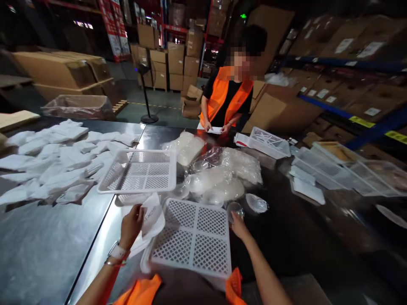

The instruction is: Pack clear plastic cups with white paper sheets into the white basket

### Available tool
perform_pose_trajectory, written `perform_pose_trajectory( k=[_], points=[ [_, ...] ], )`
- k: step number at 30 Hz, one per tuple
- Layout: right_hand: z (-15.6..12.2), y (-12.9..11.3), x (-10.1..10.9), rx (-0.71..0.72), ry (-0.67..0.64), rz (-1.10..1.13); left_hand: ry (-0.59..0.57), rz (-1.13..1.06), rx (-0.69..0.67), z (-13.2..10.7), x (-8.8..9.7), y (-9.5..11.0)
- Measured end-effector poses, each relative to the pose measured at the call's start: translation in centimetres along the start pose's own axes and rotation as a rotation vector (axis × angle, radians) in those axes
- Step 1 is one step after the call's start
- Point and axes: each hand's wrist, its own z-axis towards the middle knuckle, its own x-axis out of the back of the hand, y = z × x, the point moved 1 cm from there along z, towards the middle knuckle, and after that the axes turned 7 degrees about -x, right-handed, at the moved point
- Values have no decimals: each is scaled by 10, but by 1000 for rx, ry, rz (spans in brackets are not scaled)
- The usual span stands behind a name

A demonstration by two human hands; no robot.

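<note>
White pouch [151, 218] held upright beside basket; clear, possibly plastic, cup [235, 210] pinched over dark table

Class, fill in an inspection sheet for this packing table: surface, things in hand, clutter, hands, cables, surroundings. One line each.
Surface: shiny metal table, dark toward the right.
Things in hand: white pouch in the left hand; small clear cup at the right hand; upturned white basket between them.
Clutter: heap of white packets, second basket, clear bags, trays.
Hands: left hand grips the pouch; right hand, fingers on the cup.
Cables: nothing seen.
Surroundings: co-worker in an orange vest opposite; cardboard boxes; shelving.
</note>
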Motion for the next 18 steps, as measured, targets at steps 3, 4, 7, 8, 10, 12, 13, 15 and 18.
perform_pose_trajectory(
  k=[3, 4, 7, 8, 10, 12, 13, 15, 18],
  points=[
    [-7, 21, -12, 33, 10, -140, -31, -59, -143, -18, -13, 36],
    [-8, 27, -15, 43, 24, -180, -61, -74, -209, -26, -21, 47],
    [0, 38, -12, 71, 92, -280, -170, -103, -427, -50, -50, 70],
    [6, 39, -6, 80, 126, -308, -192, -101, -495, -57, -58, 74],
    [20, 40, 14, 103, 203, -365, -159, -43, -670, -66, -69, 76],
    [37, 37, 42, 132, 260, -433, -63, 80, -854, -71, -73, 72],
    [46, 36, 56, 145, 267, -474, -14, 136, -928, -72, -73, 69],
    [64, 33, 81, 149, 230, -574, 15, 205, -986, -73, -71, 63],
    [88, 31, 97, 79, 121, -744, -51, 262, -963, -76, -72, 53]
  ],
)
